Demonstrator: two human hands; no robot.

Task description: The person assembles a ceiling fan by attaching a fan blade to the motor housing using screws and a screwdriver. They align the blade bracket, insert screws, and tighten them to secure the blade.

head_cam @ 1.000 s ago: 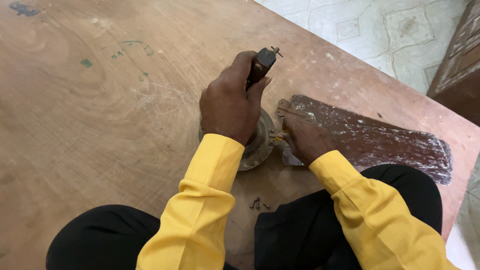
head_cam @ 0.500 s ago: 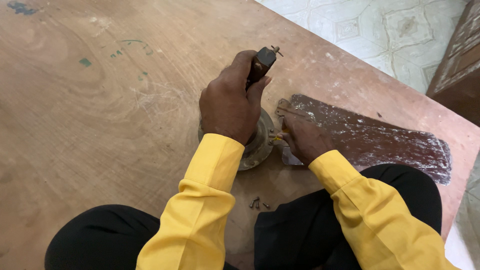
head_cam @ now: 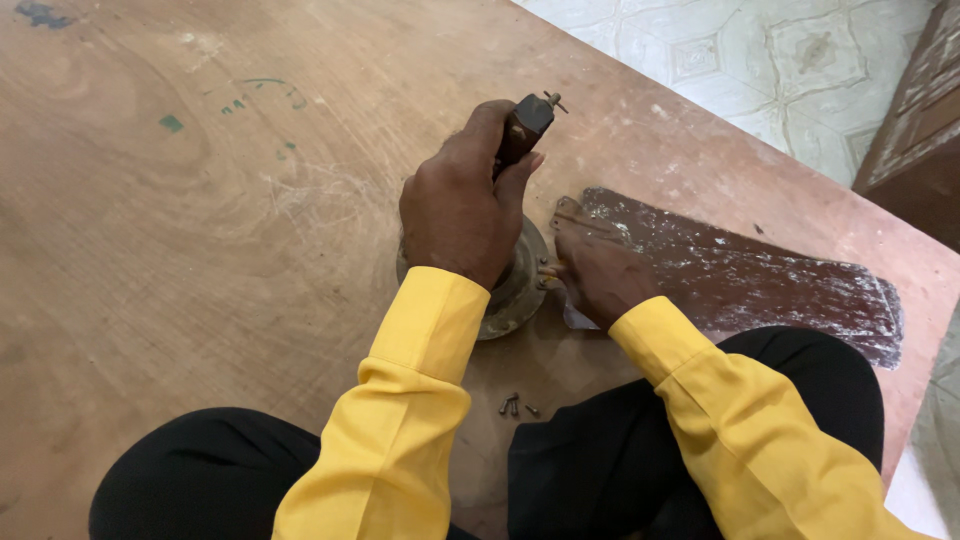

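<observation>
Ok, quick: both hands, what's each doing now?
Left hand: closed around the dark rod.
Right hand: resting where the fan blade joins; grip cannot be told.

Soft, even daylight, faint shadows, sharp focus; slight edge distortion, perhaps from a wide lens.

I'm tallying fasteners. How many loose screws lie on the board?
3 show, clustered on the board between the knees: screws near the left sleeve. The hands may hide more.

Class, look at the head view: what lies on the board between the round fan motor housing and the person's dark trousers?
In the head view, a few small loose screws lie on bare wooden board between the motor housing and the trousers.
</observation>
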